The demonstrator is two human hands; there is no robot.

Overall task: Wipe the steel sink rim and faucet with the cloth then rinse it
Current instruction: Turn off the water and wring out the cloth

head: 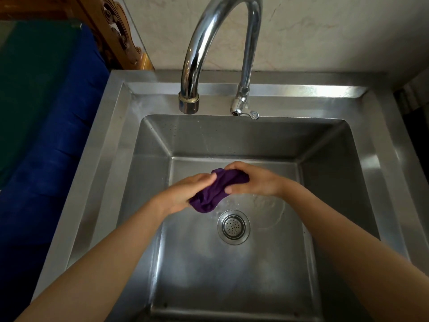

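Both hands over the basin of the square stainless-steel sink (99,163), seen from the head camera. We see the left hand (183,194) and the right hand (255,182) each curled tightly round one end of the bunched dark purple cloth (216,191), which is held in the air between them, above the basin floor and just behind the round perforated drain strainer (233,226). We judge this to be a wringing grip. No stream shows at the spout of the tall curved chrome faucet (209,43), and its small lever handle (246,112) is well apart from either hand. A little water lies on the basin floor near the strainer. Several risks follow from this arrangement. If the wet fabric slips from one hand while being twisted, the free end could fall onto the strainer and pick up residue. If the cloth is wrung before it is properly flushed, dirt wiped from the rim and faucet would remain in it. Hard twisting may also spray drops onto the flat steel rim, or past it toward the blue covered surface (46,140) on the left, and spot what has been wiped.
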